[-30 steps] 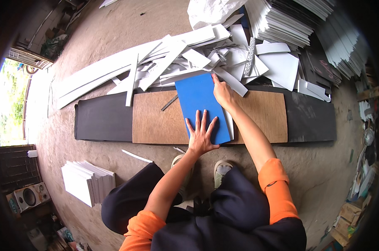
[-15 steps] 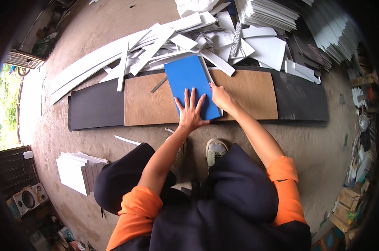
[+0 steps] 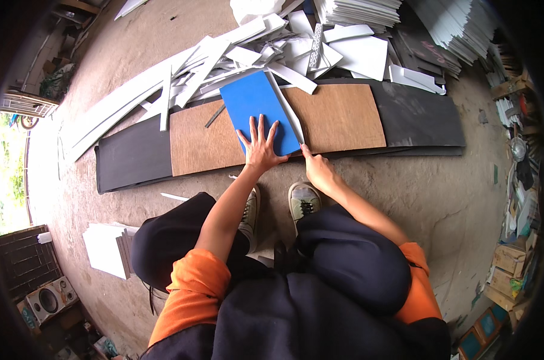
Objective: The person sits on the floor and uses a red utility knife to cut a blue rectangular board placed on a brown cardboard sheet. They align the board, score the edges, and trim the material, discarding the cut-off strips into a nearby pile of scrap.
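My left hand (image 3: 262,149) lies flat with fingers spread on a blue rectangular panel (image 3: 248,96), pressing it down. The panel rests tilted on a brown plywood board (image 3: 338,117). A white sheet (image 3: 287,108) shows from under the panel along its right edge. At the panel's lower right corner my right hand (image 3: 321,172) is closed around a slim tool, apparently a utility knife (image 3: 302,145), mostly hidden by the fingers. Left of the panel, a short dark grey strip (image 3: 214,116) lies on the plywood.
Black sheets (image 3: 419,117) lie beneath the plywood. Beyond them is a heap of white board offcuts (image 3: 218,66), with stacked white sheets (image 3: 359,12) behind. Another white stack (image 3: 107,249) stands on the floor by my left knee. My shoes (image 3: 304,198) are close to the near edge.
My right hand has drawn down along the panel's right edge to its lower corner, toward me. A gap now shows beside the white edge. My left hand stays on the panel; the view has shifted.
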A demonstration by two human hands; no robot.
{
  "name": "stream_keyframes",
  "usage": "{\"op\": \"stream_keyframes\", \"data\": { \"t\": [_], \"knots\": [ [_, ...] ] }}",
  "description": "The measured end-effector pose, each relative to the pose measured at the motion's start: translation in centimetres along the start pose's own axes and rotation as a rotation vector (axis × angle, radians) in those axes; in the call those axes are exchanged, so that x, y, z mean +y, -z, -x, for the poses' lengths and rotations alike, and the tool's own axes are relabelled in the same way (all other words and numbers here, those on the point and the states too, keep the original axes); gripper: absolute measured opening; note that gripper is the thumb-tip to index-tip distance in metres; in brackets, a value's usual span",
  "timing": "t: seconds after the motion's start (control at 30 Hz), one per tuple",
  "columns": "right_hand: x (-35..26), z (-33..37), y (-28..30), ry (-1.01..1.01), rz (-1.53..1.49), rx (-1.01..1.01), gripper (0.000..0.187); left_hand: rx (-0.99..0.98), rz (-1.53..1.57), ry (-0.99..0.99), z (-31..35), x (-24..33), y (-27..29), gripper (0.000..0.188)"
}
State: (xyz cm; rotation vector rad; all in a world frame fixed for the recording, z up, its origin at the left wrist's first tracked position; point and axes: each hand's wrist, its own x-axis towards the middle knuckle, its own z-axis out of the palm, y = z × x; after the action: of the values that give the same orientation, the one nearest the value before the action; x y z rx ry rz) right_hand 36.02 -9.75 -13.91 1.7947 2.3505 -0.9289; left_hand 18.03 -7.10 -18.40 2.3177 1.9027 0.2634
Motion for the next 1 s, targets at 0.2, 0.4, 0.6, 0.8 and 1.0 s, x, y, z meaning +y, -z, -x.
{"op": "stream_keyframes", "data": {
  "t": [0.2, 0.4, 0.6, 0.8, 1.0],
  "knots": [
    [0.9, 0.0, 0.3, 0.054, -0.043, 0.049, 0.049, 0.002, -0.011, 0.006, 0.0, -0.2, -0.1, 0.104],
    [2.5, -1.6, 3.6, -0.073, -0.044, 0.287, 0.032, 0.098, 0.061, -0.001, -0.1, -0.7, 0.2, 0.090],
    [8.2, -9.5, 0.4, -0.021, 0.248, 0.570, 0.019, 0.101, 0.127, 0.340, -4.1, 1.4, -0.5, 0.065],
    [4.7, -10.6, 0.2, 0.212, 0.200, 0.793, 0.039, 0.208, 0.176, 0.433, -5.9, 1.2, -1.8, 0.065],
    [2.3, -12.9, -3.4, 0.209, -0.285, 0.629, 0.047, 0.126, 0.250, 0.518, -7.1, 2.2, -1.0, 0.071]
  ]
}}
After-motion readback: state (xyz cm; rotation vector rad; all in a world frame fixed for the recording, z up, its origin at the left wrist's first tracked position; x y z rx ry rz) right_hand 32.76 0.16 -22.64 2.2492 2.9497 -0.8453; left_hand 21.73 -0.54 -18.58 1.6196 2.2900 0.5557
